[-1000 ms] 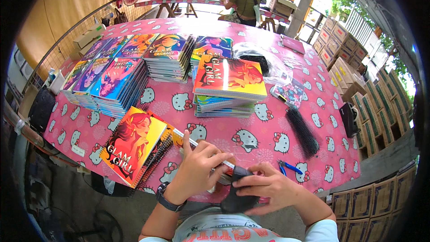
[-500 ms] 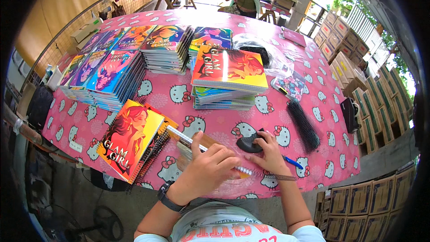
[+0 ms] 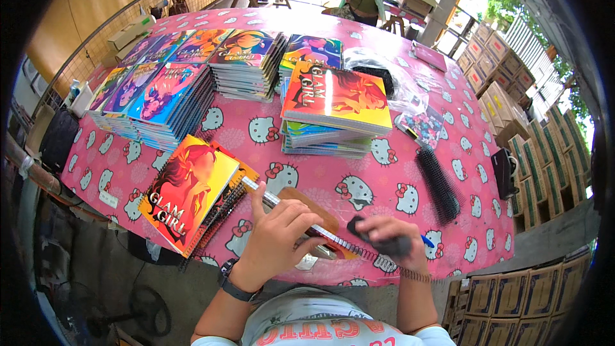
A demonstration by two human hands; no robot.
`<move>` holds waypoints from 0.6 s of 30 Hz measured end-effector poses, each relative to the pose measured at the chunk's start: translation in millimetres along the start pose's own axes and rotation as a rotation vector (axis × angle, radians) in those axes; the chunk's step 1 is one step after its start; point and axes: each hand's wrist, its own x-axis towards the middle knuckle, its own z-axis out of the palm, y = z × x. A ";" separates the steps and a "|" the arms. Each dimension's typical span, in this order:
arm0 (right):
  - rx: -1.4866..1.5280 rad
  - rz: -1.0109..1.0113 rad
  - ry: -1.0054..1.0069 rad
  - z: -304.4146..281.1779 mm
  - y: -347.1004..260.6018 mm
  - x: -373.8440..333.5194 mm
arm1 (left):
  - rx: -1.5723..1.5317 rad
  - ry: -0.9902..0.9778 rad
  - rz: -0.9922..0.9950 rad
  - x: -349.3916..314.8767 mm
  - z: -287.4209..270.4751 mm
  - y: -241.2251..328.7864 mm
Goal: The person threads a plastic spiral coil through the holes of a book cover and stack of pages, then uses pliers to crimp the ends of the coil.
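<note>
Head view shows me the left hand (image 3: 282,234) gripping a notebook (image 3: 268,198) spine-up at the pink table's (image 3: 314,173) near middle, probably to steady the spiral coil (image 3: 384,263) running right from its edge, while the right hand (image 3: 406,229) clasps a blurred black object (image 3: 396,247).

Black object (image 3: 392,245) apparently in right fingers (image 3: 384,225)

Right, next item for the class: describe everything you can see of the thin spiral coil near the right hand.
The coil is a thin, springy-looking spiral of many small round loops, dark to brownish with paler glints; plastic or metal, I cannot tell. It slants down to the right, stretching from the narrow pale edge of what looks like a booklet in the left hand. It passes below the right hand and crosses that wrist in the picture.
</note>
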 end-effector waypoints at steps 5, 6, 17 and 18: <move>-0.543 0.176 -0.043 -3.9 -14.0 15.5 | -0.010 0.040 -0.016 -5.2 -0.3 -0.2; -0.516 0.175 0.007 -5.2 -15.0 14.6 | -0.022 0.037 -0.017 -7.2 1.7 0.3; -0.487 0.208 -0.138 0.7 4.1 32.4 | -0.040 0.014 -0.061 -2.1 -2.7 0.8; -0.770 0.311 -0.096 -5.6 4.0 41.6 | 0.022 0.045 -0.057 0.7 -7.8 2.5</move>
